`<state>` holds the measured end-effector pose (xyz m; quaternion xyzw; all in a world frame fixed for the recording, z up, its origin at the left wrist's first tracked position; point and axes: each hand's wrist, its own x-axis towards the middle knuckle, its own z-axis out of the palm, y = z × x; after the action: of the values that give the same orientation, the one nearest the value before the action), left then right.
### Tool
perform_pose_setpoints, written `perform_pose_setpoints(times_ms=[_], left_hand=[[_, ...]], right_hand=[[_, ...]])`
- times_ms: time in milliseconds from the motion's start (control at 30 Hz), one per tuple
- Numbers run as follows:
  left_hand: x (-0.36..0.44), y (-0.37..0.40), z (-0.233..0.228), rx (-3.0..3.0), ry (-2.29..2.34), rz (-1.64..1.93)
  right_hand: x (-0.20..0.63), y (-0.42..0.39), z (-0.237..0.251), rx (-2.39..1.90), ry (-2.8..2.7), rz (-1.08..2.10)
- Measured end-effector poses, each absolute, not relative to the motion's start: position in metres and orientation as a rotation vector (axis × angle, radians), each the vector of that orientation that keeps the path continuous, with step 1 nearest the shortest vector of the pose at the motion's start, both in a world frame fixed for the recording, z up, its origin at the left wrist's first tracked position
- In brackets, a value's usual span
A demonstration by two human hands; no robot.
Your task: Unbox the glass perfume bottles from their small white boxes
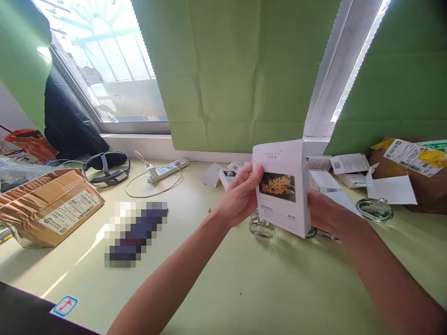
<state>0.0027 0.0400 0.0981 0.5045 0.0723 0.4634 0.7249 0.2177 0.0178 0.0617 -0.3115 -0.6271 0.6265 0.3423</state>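
While gripped from both sides, white carton (282, 186) held upright above the pale green counter (223, 279), printed face toward the camera, with a photo of orange blossoms in its middle and small lettering above and below. Left hand (240, 195) clamped on the carton's left edge, thumb across the front just beside the photo, fingers curled behind. Right hand (326, 214) closed on the right edge, mostly hidden by the carton, only the knuckles and wrist showing. Hands apart, the carton between them.

Just beneath the carton, standing on the counter: a small clear glass bottle (261, 228), partly covered by the carton's lower edge; more glassware behind the right hand, too hidden to tell apart. Farther right, a round glass piece (375, 209) lying near a loose white card (393, 188). Behind the carton, along the window sill, several small white boxes (349, 164), some open. At far right, a brown parcel (424, 186) with shipping labels.

At left, well apart from the hands: a crumpled cardboard parcel (49, 209) with a printed label, a dark headset (106, 167), a white power strip (167, 168) with a thin cable looping off it, and a blurred dark item (134, 232) on the counter. Green blinds (237, 70) hanging over the window behind.
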Motion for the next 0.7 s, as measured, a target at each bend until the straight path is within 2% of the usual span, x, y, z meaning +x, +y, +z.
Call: perform_pose_setpoints(times_ms=[167,500,700], left_hand=[[-0.002,0.048,0.099,1.247,0.276,1.114],[-0.012,0.047,0.106,1.778,0.573,1.141],[-0.012,0.042,0.108,1.745,0.610,1.021]], right_hand=[[0.224,0.019,0.067,-0.798,-1.629,1.579],[0.222,0.022,0.078,-1.394,-1.759,0.943],[0.223,0.007,0.090,-1.338,-1.856,1.086]])
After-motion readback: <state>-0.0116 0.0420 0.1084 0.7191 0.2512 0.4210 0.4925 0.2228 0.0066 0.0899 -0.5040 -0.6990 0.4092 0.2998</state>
